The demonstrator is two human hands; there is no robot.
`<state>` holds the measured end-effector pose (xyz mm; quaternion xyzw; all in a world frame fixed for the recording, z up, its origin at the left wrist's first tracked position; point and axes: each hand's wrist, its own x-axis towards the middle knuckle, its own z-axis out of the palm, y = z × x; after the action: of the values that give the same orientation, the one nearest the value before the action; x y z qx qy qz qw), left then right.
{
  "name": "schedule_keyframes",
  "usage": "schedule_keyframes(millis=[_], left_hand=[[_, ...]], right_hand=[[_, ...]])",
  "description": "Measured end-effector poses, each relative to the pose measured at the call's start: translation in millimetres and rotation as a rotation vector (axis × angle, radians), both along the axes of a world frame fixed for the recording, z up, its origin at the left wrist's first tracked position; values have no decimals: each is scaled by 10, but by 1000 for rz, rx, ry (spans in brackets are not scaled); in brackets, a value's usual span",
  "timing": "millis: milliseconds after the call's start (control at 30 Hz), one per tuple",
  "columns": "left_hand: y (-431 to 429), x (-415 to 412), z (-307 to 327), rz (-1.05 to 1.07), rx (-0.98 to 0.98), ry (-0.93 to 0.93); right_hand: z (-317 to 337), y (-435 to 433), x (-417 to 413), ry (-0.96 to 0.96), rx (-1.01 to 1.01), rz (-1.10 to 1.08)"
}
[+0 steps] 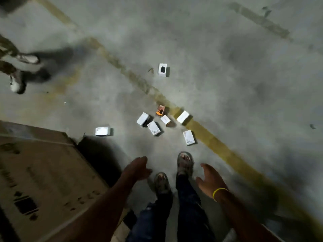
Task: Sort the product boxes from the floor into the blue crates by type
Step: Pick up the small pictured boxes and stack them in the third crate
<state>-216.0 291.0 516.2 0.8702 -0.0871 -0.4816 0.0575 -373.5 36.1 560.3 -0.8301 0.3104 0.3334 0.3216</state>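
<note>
Concrete floor, small white boxes, scattered

My arms are bare to beyond the frame edge, with no sleeves visible. My right wrist carries one thin yellow band. My legs are covered by dark blue trousers, and each foot wears an open-toed strapped sandal in grey-brown.

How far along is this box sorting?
Nothing looks done: no blue crate is in view. Both hands, left and right, are empty. Left: seven white boxes on the floor, like the far one, plus an orange box.
</note>
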Motion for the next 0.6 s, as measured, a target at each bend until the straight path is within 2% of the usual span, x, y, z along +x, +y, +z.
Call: schedule_keyframes(millis=[133,333,600], left_hand=[[-358,413,-550,237,-52,-34],[-641,961,-1944,500,2,-16],[-721,1459,-3815,757,40,-43]], right_hand=[[-714,-148,692,-76,-12,81],[-2122,-212,1494,-66,-19,142],[-3917,-127,2415,-193,-62,153]])
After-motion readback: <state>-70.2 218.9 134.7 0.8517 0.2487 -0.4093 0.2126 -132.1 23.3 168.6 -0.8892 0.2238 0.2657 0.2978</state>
